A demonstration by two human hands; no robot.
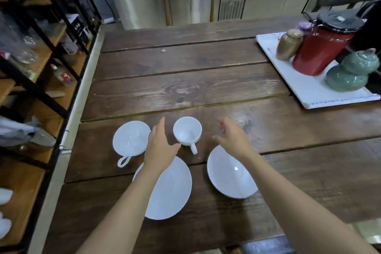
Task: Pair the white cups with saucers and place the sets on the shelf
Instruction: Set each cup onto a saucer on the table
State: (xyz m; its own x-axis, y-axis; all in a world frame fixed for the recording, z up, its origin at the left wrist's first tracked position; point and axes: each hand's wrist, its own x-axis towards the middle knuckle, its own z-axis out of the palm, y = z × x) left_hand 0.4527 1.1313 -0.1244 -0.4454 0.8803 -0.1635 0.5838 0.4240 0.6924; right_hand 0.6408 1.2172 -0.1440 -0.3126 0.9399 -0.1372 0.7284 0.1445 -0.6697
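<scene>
Head view: no legible writing anywhere; the marks along the white tray's (pixel 305 88) edge are too blurred to read. A glossy white cup (pixel 187 133) with a loop handle stands between the left hand (pixel 159 146) and right hand (pixel 234 137), both spread open and empty. Another cup (pixel 131 138) sits left of the left hand. Two smooth round saucers (pixel 171 192) (pixel 229 175) lie under the forearms on the dark plank bench (pixel 185 88).

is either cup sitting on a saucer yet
No, both the left cup and the middle cup stand directly on the wooden table, apart from the two saucers.
</scene>
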